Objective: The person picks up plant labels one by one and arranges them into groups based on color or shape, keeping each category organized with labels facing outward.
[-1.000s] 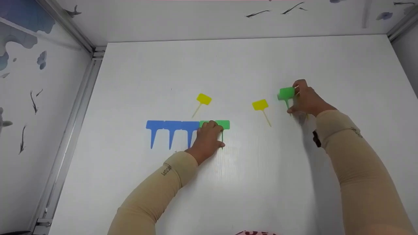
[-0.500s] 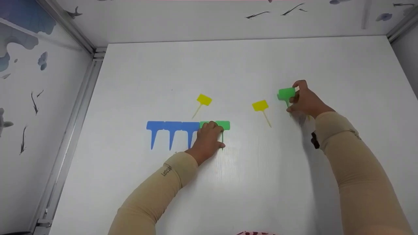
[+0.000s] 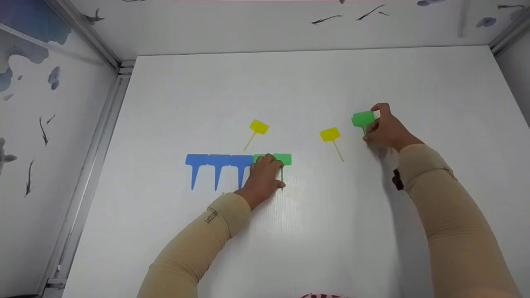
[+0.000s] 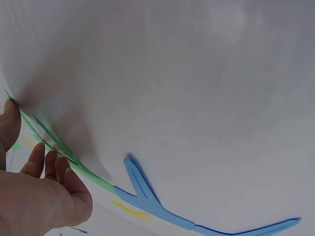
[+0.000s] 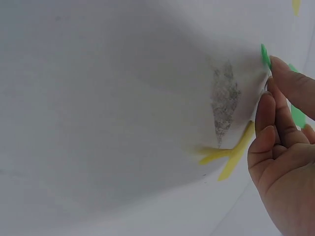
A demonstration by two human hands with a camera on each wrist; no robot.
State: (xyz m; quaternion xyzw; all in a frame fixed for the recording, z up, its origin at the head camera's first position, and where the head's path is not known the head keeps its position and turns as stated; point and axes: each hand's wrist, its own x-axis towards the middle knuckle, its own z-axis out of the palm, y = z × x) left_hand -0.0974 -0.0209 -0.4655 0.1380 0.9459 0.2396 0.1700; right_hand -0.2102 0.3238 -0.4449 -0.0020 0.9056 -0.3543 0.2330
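T-shaped plastic plant labels lie on a white table. Three blue plant labels [image 3: 219, 159] stand side by side in a row, and green plant labels [image 3: 284, 159] continue it to the right. Over the green ones rests my left hand [image 3: 261, 176], fingertips at the heads and thumb at the stem tip of the rightmost. To the right and farther back, my right hand [image 3: 389, 129] pinches a green plant label [image 3: 362, 119] by its stem, one finger at the head's corner. The right wrist view shows its green tip [image 5: 265, 55] past the thumb.
Two yellow plant labels [image 3: 259, 126] [image 3: 330, 134] lie behind and right of the row. Another yellow label [image 5: 230, 153] lies beneath my right hand, mostly hidden in the head view. White panels edge the table [image 3: 310, 240] at the back and left.
My right hand's fingers have closed in on the green label's stem, and the hand has shifted very slightly. The left hand and the row have stayed where they were.
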